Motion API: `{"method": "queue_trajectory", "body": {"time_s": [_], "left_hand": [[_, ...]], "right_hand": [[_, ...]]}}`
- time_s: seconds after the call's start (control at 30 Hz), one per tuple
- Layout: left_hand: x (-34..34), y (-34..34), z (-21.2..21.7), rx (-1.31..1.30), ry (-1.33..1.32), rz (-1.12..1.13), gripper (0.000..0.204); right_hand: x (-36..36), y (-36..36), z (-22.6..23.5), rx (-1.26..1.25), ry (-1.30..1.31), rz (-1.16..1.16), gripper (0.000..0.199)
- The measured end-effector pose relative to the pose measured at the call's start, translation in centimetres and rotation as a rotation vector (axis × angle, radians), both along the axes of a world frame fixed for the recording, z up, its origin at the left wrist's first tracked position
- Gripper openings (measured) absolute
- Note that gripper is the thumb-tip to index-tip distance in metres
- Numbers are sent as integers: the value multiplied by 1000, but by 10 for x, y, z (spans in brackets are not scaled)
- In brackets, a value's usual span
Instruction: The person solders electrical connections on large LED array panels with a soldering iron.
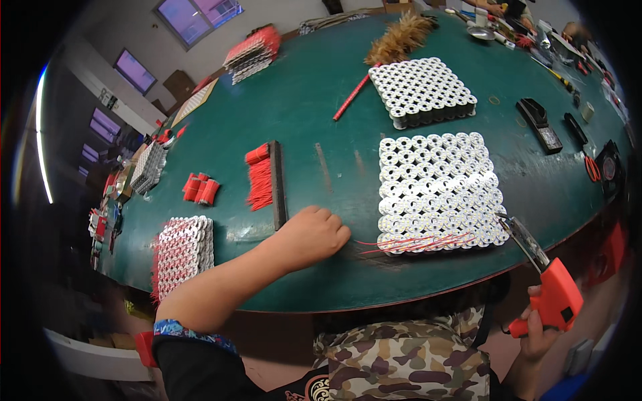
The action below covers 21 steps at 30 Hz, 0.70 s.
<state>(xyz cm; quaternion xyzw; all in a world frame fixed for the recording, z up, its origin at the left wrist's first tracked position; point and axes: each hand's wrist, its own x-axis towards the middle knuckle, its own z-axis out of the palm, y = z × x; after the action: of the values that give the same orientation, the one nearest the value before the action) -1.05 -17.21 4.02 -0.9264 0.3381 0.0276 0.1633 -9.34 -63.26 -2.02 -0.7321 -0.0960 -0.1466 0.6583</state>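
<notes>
My left hand [313,235] rests knuckles-up on the green table [321,100], fingers curled, just left of thin red wires [408,244] that stick out from a flat block of white bobbins [438,190]. Whether its fingertips pinch a wire end I cannot tell. My right hand [538,331] grips the handle of an orange soldering gun [552,294]. The gun's dark metal tip touches the near right corner of the bobbin block.
A second bobbin block [422,90] lies farther back, with a feather duster [394,43] beside it. A black bar with cut red wires [266,179], red sleeves [200,189], another wired bobbin stack [182,250], a black stapler [540,125] and scissors [592,167] lie around.
</notes>
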Motion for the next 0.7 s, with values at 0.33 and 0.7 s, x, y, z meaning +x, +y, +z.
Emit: {"method": "queue_trajectory", "body": {"time_s": [0.33,0.7], "left_hand": [[3,9,-7,-53,-40,-108,7],[21,32,0,-121,84,-57,17]], "right_hand": [[0,3,7,21,47,-6,47],[0,8,9,30,-8,23,46]]}}
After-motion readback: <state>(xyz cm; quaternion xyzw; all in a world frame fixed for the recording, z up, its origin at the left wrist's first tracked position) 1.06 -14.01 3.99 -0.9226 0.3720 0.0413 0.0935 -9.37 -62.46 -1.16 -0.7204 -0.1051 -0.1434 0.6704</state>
